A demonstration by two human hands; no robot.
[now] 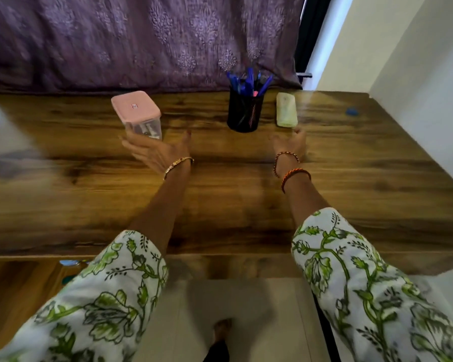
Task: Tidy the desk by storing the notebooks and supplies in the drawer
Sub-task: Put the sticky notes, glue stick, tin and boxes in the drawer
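A clear plastic box with a pink lid [136, 111] stands on the wooden desk [220, 199] at the back left. My left hand [154, 150] is spread open just in front of it, fingers near its base, holding nothing. A black mesh pen holder [244, 113] full of blue pens stands at the back centre. To its right lies a pale green pouch [286, 110]. My right hand [289, 143] reaches toward the pouch's near end, fingers apart, not gripping. A small blue eraser [351, 111] lies further right. The image is motion-blurred.
A purple patterned curtain [141, 40] hangs behind the desk. A white wall [424, 82] bounds the desk's right side. Below the front edge at the left, an open wooden drawer [19, 288] shows something blue inside. My foot [221, 330] is on the pale floor.
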